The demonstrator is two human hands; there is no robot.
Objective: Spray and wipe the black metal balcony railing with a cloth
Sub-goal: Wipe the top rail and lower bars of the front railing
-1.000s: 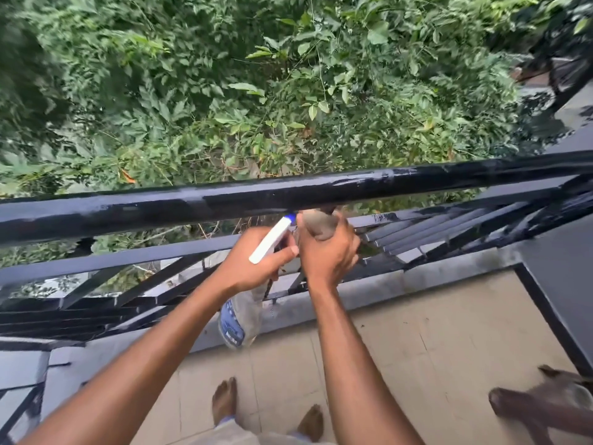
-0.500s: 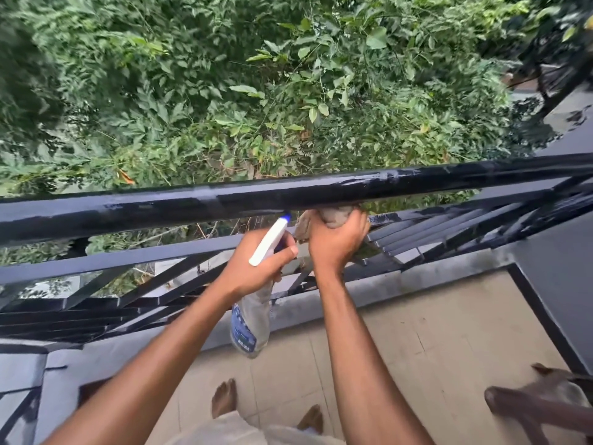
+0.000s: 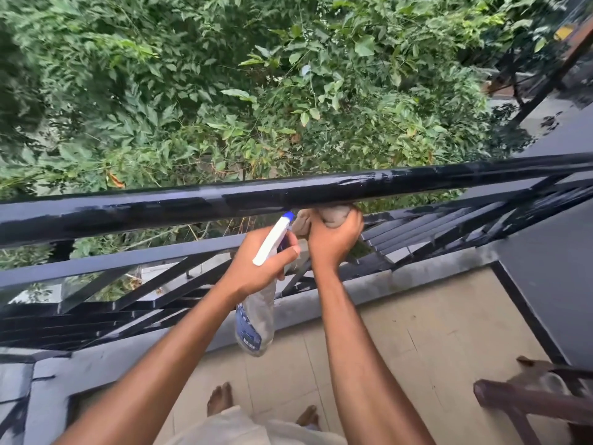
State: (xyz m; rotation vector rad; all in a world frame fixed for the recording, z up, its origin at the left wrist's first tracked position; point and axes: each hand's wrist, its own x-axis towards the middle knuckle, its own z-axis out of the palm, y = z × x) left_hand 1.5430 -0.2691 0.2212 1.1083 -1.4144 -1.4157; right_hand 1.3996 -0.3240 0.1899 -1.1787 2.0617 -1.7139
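Note:
The black metal railing's top bar [image 3: 192, 205] runs across the view, glossy and wet in patches. My right hand [image 3: 333, 239] grips a bunched grey-brown cloth [image 3: 335, 213] and presses it against the underside of the top bar. Just left of it, my left hand [image 3: 260, 268] holds a clear spray bottle [image 3: 256, 319] with a blue label; its white trigger head with a blue nozzle [image 3: 276, 236] points up toward the bar. Slanted black bars [image 3: 417, 229] fill the railing below.
Dense green foliage [image 3: 256, 91] lies beyond the railing. The balcony floor [image 3: 417, 332] is beige tile with a grey curb under the railing. A dark wooden chair [image 3: 529, 399] stands at lower right. My bare feet [image 3: 221, 399] show at the bottom.
My right hand has slid the cloth rightward and up, from just below the top bar to pressing against its underside. The left hand with the bottle has barely moved.

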